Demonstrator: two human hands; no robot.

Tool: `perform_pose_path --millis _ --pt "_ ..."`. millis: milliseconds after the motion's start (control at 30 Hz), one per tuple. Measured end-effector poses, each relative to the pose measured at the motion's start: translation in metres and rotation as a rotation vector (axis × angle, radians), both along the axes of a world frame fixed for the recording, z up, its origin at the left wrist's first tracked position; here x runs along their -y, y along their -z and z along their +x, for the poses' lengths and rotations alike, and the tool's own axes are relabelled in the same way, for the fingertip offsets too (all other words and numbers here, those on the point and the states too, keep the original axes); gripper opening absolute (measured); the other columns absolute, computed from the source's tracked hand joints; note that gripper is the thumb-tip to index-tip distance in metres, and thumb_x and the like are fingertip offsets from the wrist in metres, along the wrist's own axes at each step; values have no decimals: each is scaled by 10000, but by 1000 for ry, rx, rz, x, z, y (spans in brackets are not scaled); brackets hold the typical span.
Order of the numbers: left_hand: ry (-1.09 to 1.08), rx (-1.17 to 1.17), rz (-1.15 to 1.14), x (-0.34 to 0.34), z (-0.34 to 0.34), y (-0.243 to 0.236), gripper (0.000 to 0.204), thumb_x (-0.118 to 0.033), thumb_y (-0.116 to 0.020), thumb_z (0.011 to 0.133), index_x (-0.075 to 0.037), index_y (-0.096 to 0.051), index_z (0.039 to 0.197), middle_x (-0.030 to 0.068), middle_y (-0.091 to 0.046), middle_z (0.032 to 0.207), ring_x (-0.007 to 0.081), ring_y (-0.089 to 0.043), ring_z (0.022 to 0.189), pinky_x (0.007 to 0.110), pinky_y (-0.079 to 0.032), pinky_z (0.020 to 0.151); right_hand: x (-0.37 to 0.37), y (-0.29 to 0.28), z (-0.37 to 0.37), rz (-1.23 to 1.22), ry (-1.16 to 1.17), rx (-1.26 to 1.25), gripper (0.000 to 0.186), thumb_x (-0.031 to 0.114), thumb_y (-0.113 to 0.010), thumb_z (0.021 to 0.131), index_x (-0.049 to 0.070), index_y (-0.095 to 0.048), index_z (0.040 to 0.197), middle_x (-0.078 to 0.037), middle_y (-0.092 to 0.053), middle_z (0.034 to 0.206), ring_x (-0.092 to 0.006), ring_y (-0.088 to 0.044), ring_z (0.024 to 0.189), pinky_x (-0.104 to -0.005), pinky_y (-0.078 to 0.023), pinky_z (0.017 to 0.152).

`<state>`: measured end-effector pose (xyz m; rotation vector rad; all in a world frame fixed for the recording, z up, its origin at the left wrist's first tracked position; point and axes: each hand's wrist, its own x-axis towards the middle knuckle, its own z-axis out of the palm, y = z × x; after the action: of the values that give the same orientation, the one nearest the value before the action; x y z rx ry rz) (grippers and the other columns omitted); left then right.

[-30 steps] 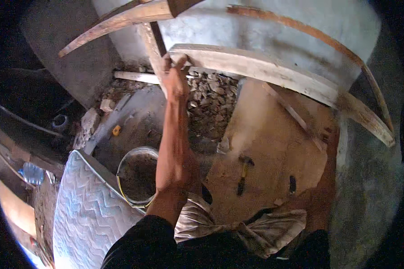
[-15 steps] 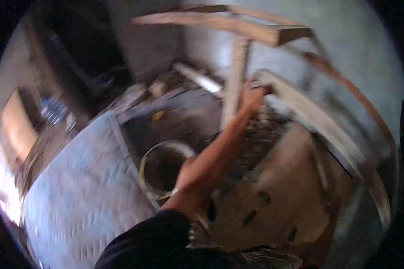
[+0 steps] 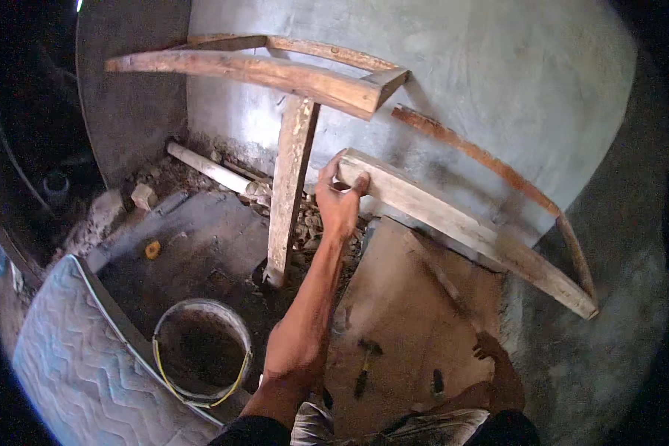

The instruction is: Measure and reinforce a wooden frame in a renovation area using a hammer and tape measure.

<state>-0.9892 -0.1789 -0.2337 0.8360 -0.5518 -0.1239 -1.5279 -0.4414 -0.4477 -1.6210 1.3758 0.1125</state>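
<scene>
Pale wooden beam [image 3: 427,207] gripped at its left end by the left hand [image 3: 340,199]

The left hand is clamped on the beam's left end, thumb against the near face and fingers wrapped around the end. From this grip the beam slants down to the right, in front of a grey wall [image 3: 453,67]. The right hand [image 3: 490,347] is below the beam's right half, fingers bent, beside the lower end of a thin wooden strip [image 3: 447,285]; I cannot tell whether it touches or holds the strip.

Just behind the beam, between it and the wall, runs a narrow reddish-brown rail [image 3: 483,156], which appears to meet a short piece near the beam's right end. Just left of the beam's gripped end stands a wooden post [image 3: 293,182], with a horizontal wooden frame [image 3: 253,73] on its top. Rubble [image 3: 310,227] lies below that same end. Below the beam, a brown sheet [image 3: 398,286] covers the floor, bearing a hammer [image 3: 365,366] and a small dark object [image 3: 438,381] too unclear to name.

Farther out, left of the beam and lower, are a round bucket [image 3: 214,306] with a yellow band or handle and a quilted mattress [image 3: 100,364]. A small yellow-orange ring [image 3: 152,250] and a white pipe [image 3: 208,169] lie well left of the beam.
</scene>
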Motion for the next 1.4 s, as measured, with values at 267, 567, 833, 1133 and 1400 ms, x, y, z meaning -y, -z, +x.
perform_pose_path --millis 267,567,833,1133,1400 --pt "-98 111 -2 -16 -3 -9 448 -76 -684 721 -37 -540 1143 78 -500 1045 179 -540 908 289 -465 788 -45 -11 -44 112 126 170 597 409 -580 817 67 -340 1244 -223 -555 981 -347 -601 718 -449 -519 645" --pt "-73 38 -60 -23 -2 -10 462 -6 -691 635 -43 -570 1079 88 -517 964 198 -532 882 285 -424 803 -75 -50 12 128 203 210 611 400 -610 795 33 -386 1229 -219 -573 966 -362 -610 787 -467 -528 677" --pt "-104 75 -7 -21 -1 -7 435 -5 -704 671 -29 -569 1084 61 -516 995 163 -550 892 271 -461 776 -103 -66 48 92 181 97 567 373 -554 845 -7 -369 1222 -224 -572 943 -331 -611 788 -446 -533 690" --pt "-65 67 -60 -22 -5 -11 420 -18 -696 684 -42 -573 1085 56 -517 979 159 -547 864 274 -461 760 -72 -41 2 114 108 238 482 345 -595 818 13 -461 1140 -224 -581 956 -345 -615 791 -457 -536 666" --pt "-100 52 2 -25 -4 -9 422 -33 -691 666 -48 -579 1072 69 -526 988 179 -545 871 289 -439 768 -88 -52 25 155 140 142 535 395 -507 865 -4 -400 1204 -213 -567 966 -324 -607 802 -437 -529 702"
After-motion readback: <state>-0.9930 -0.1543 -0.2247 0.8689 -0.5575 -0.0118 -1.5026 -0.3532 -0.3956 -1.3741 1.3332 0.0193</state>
